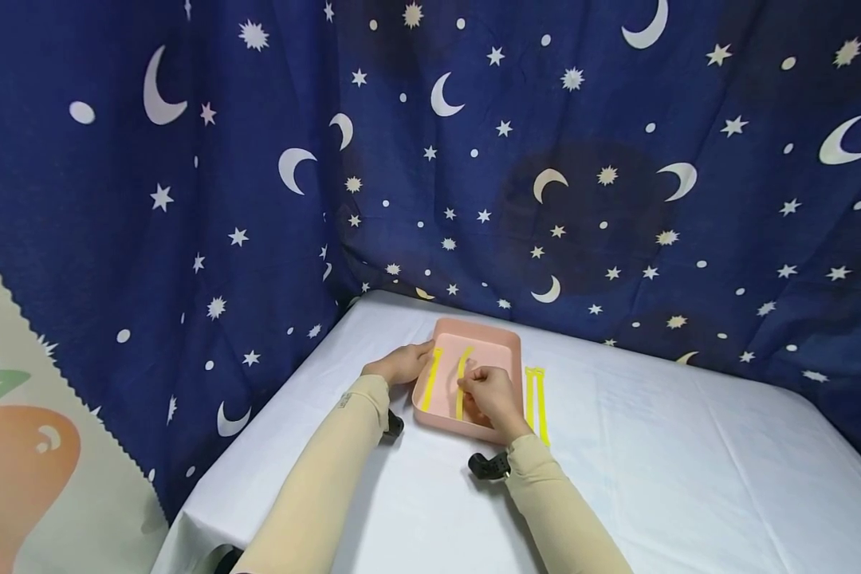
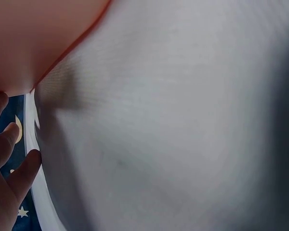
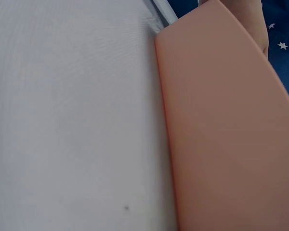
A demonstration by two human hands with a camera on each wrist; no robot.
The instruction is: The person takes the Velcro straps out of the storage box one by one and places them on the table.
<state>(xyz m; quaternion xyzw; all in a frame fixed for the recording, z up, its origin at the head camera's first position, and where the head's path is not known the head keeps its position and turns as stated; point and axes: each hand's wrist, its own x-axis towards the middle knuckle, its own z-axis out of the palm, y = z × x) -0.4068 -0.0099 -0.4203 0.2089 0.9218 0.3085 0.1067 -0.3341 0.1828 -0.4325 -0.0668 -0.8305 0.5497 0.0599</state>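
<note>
A shallow pink tray [image 1: 504, 336] lies on the white-covered table. My left hand [image 1: 404, 363] holds its left rim; in the left wrist view, spread fingers [image 2: 24, 175] show beside and below the tray's side. Over the tray, my right hand [image 1: 493, 392] pinches a narrow yellow strip [image 1: 466, 360] between thumb and fingertips, partly hidden by the hand. Another yellow strip [image 1: 432, 379] lies along the tray's left inside. In the right wrist view only the tray's outer wall [image 3: 226, 125] fills the near side; the right fingers are out of sight.
Two more yellow strips [image 1: 541, 402] with wider upper ends lie side by side on the white tablecloth [image 1: 660, 462], just right of the tray. A dark blue curtain [image 1: 581, 207] with moons and stars hangs behind and to the left.
</note>
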